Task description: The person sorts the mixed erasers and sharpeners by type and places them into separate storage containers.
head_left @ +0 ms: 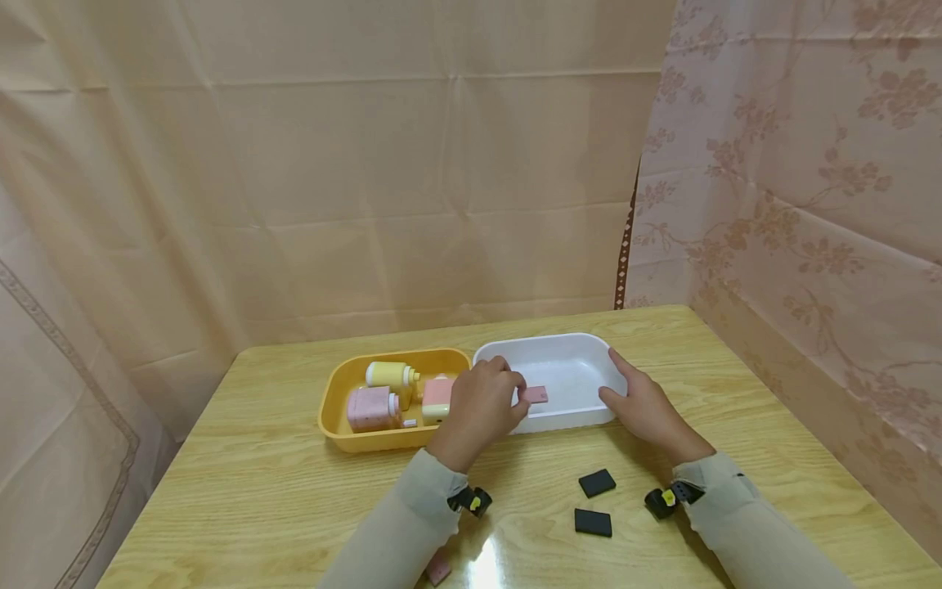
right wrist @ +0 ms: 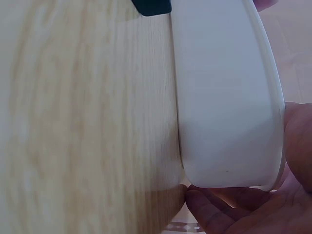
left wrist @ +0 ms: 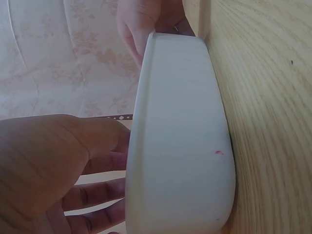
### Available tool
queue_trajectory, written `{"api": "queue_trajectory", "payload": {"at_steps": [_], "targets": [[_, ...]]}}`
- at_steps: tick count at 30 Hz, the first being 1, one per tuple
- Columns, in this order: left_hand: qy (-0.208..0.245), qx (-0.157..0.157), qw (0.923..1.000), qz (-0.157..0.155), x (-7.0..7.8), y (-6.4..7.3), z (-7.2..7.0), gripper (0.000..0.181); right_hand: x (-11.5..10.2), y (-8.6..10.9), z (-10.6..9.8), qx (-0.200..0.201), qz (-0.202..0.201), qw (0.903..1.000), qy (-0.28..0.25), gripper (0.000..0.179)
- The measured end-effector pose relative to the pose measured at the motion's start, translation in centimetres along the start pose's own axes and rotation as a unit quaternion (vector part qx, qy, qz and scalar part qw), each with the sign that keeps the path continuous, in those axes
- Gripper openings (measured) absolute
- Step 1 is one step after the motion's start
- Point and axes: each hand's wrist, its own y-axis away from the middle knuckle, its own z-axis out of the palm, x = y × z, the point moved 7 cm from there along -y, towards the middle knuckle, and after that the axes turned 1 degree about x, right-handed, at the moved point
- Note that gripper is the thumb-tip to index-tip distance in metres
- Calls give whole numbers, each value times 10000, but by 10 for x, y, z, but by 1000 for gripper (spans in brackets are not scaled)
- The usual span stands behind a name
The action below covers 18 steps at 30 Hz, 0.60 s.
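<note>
A white tray (head_left: 567, 348) stands on the table, its right end held by my right hand (head_left: 651, 409). In the right wrist view, the fingers (right wrist: 219, 209) wrap around the tray's end, with the thumb side at the rim. My left hand (head_left: 482, 401) reaches over the tray's left end, thumb and index finger pinching a small flat pink rectangular piece (head_left: 536, 394) low inside it. From the left wrist, the tray's outer wall (left wrist: 180, 131) hides the pink piece and the fingertips.
Left of the white tray, a yellow tray (head_left: 368, 442) holds a yellow bottle-shaped item (head_left: 388, 375), a pink one (head_left: 370, 409) and a pink-and-cream block (head_left: 437, 401). Two flat black pieces (head_left: 597, 483) lie in front. Another pink piece (head_left: 437, 568) is partly behind the left sleeve. Curtains surround the table.
</note>
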Motion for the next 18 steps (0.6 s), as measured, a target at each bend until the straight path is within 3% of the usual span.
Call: {"api": "queue_trajectory", "payload": {"at_steps": [18], "targets": [[-26,-7,10000,24,-1,0,2,18,-1,0,0,-4,19,10000,49,78]]}}
